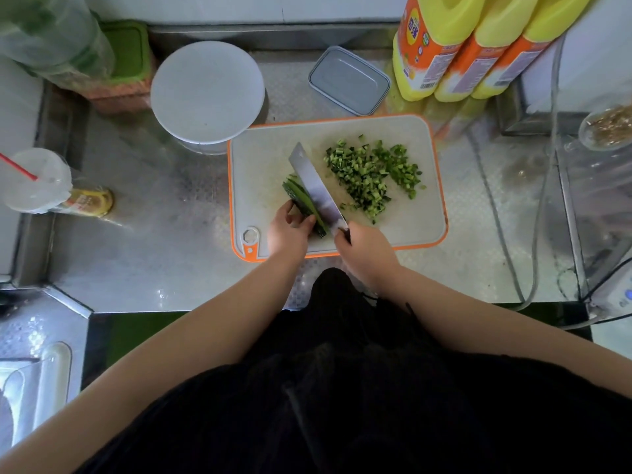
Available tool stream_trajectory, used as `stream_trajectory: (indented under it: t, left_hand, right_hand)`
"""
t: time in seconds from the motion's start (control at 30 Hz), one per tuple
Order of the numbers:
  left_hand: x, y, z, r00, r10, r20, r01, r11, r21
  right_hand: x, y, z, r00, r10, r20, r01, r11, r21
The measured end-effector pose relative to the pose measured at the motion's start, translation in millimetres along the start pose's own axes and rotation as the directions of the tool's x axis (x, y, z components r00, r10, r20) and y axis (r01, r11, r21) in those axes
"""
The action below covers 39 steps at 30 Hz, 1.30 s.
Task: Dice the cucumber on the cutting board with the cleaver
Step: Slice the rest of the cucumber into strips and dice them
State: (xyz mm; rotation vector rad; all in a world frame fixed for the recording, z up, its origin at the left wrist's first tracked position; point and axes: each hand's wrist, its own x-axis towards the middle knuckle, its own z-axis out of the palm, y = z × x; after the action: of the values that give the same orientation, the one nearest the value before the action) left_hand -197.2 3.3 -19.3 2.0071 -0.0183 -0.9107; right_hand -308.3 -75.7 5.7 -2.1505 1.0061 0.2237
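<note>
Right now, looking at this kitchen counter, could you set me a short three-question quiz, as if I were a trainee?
1. True or false: the diced cucumber pile lies to the right of the cleaver on the cutting board.
2. Which hand holds the cleaver: A) the left hand, B) the right hand, C) neither?
3. Fill in: the left hand's grip steadies the uncut cucumber strips, which lie on the blade's ____ side.

Key: 1 true. 2 B. 3 left.
</note>
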Motion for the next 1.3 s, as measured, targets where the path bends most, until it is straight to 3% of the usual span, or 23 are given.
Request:
stream_trajectory:
  t: [0.3,0.57,0.87,1.03,1.3]
  left_hand:
    - [2.2,1.1,-1.3,1.000,0.020,0.004,-0.021,0.996,0.088]
    - [4.7,-6.9,5.2,1.000,0.012,-0.019,-0.012,1.000,0.004]
    - [10.5,-13.5,11.0,0.998,0.059,-0.031,-0.059,0.998,0.018]
    - [12.3,-15.7,11.9,0.997,0.066,-0.026,-0.065,0.997,0.032]
    - [20.4,-23.4,14.6,0.997,0.074,-0.028,-0.073,0.996,0.051]
  right_hand:
    - [-14.9,12.7,0.5,1.000,0.024,-0.004,-0.024,0.999,0.046]
    - [-12.8,18.2,3.7,0.999,0.045,0.015,-0.047,0.990,0.130]
    - [-14.1,25.5,1.1,0.997,0.073,0.003,-0.072,0.982,0.174]
    - [-13.2,30.6,5.5,0.995,0.074,0.073,-0.085,0.983,0.164]
    - [-13.2,36.1,6.4,0.998,0.061,0.032,-0.066,0.981,0.181]
